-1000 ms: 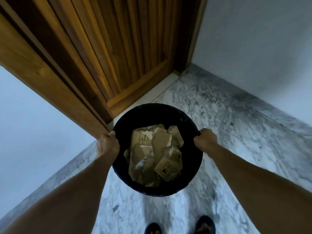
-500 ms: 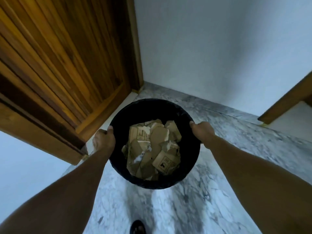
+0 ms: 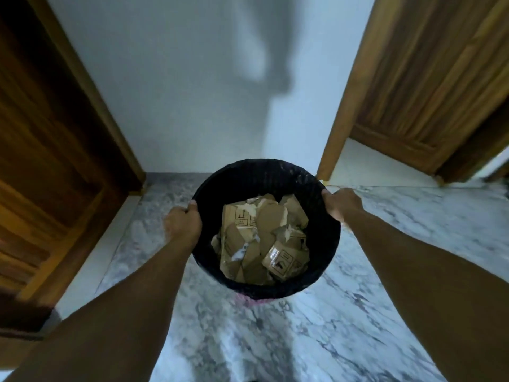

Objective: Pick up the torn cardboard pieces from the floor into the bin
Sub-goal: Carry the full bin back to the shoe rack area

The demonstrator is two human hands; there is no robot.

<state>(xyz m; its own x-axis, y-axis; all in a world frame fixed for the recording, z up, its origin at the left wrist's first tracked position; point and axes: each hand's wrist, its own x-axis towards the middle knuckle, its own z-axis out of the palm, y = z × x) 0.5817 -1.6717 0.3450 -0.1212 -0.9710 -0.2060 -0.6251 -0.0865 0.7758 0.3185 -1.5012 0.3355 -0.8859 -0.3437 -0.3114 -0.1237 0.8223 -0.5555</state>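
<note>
Matt black woven bin (image 3: 325, 244), torn brown cardboard pieces (image 3: 264, 241), polished marble floor (image 3: 303, 340).

Marble floor (image 3: 371, 244), wooden doors (image 3: 429, 78)

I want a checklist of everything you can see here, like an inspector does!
Surface: grey-white marbled stone floor; no loose pieces seen on it.
Job's things: round black bin, held up; torn brown cardboard pieces piled inside, some printed with handling symbols.
Clutter: nothing seen.
Grippers: left hand grips the bin's left rim; right hand grips its right rim.
Cables: nothing seen.
Surroundings: dark wooden door on the left, lighter wooden door on the right, pale wall with a shadow between them.
</note>
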